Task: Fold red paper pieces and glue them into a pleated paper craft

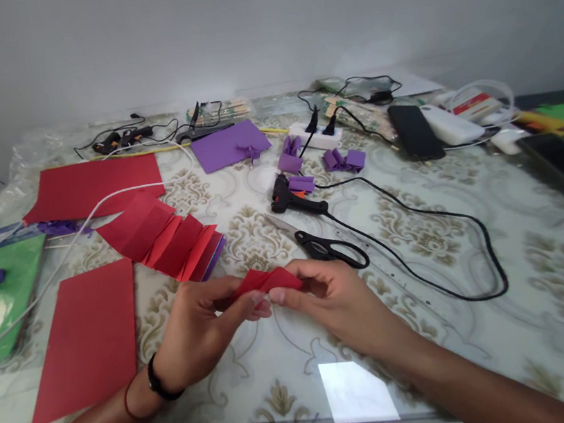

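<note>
A small folded piece of red paper point(269, 280) is pinched between both hands near the middle of the table. My left hand point(208, 320) grips its left end with thumb and fingers, and my right hand point(328, 296) holds its right end the same way. The thumbs come close together below the paper. Just beyond the left hand lies a pile of red paper pieces point(159, 236) with some purple at its edge. Black-handled scissors point(326, 244) lie past the right hand, and a black glue gun point(293, 199) rests behind them.
Red sheets point(87, 340) and a green pack point(5, 299) lie on the left. Purple folded pieces point(342, 159) sit near a white power strip point(316, 135). The glue gun's black cord point(485, 239) loops across the right side. Phones point(415, 131) lie at the back right.
</note>
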### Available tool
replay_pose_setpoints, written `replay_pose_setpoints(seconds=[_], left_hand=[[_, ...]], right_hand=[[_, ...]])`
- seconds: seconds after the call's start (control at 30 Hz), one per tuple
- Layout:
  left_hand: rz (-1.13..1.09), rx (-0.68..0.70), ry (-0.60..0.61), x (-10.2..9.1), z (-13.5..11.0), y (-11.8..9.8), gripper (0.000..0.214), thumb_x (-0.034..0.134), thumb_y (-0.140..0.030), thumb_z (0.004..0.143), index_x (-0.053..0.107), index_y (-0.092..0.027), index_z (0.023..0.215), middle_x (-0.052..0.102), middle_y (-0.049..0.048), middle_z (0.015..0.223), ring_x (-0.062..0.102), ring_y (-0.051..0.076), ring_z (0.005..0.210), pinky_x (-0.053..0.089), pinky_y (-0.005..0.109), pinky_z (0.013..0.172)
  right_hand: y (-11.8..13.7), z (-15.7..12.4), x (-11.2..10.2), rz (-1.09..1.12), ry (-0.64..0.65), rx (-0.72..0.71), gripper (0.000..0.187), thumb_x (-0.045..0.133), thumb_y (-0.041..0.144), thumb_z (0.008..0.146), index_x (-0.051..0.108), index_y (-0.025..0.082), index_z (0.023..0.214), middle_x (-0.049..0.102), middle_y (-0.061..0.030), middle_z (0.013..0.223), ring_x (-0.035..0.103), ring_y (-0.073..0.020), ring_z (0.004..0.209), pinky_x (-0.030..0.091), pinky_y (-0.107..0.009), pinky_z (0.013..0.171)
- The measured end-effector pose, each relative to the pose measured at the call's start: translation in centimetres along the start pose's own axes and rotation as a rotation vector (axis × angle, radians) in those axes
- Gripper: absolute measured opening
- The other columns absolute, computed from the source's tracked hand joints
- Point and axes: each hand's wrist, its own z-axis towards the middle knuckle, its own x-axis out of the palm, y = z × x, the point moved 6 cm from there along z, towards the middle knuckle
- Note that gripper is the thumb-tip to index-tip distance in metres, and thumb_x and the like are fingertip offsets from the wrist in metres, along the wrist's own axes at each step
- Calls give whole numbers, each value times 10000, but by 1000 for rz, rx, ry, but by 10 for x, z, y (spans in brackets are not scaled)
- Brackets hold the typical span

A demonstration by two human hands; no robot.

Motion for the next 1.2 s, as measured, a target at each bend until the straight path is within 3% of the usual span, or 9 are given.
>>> replay_pose_setpoints(seconds=[0.23, 0.43, 0.57, 0.77, 1.0, 1.2], left_hand=[[-85, -43, -4, 0, 5, 4, 187, 752, -298, 953, 802, -183, 814, 835, 31, 774, 815, 184, 740, 628, 216, 660], [7, -46, 73, 1, 6, 9, 213, 799, -383, 906, 774, -175, 948, 788, 13, 808, 707, 145, 691, 541, 207, 598], [134, 29, 5, -4, 4, 5, 297, 761, -411, 936, 750, -161, 778, 663, -25, 632, 560, 101, 580, 404, 197, 514], [85, -11, 58, -3, 4, 4, 299, 683, -440, 1000, 822, -175, 993, 790, 37, 811, 700, 176, 749, 507, 244, 628], [-25, -44, 91, -3, 3, 7, 337, 620, -438, 1050, 829, -175, 1026, 824, 56, 889, 757, 198, 831, 583, 281, 753], [-45, -77, 102, -3, 6, 10, 336, 695, -453, 995, 833, -151, 945, 803, 62, 836, 714, 181, 742, 547, 250, 641]], right_hand=[[0, 1, -4, 3, -33, -41, 363, 777, 518, 879, 699, 192, 740, 637, 4, 698, 536, -141, 643, 429, -277, 583], [4, 3, -3, -40, -30, -68, 287, 775, 434, 871, 703, 194, 733, 673, 4, 709, 575, -151, 680, 449, -285, 637], [10, -1, -5, -158, -68, -111, 197, 783, 361, 865, 736, 201, 761, 734, -5, 754, 630, -168, 725, 479, -301, 696], [16, -2, -8, -151, -55, -195, 216, 727, 366, 926, 761, 202, 790, 756, -12, 748, 650, -164, 695, 496, -296, 674], [12, 0, -8, -97, -37, -124, 227, 767, 382, 892, 751, 197, 759, 754, -10, 735, 648, -153, 684, 495, -279, 659], [9, 2, -11, -53, -24, -117, 225, 785, 373, 872, 738, 193, 745, 739, -9, 726, 630, -152, 686, 485, -279, 656]])
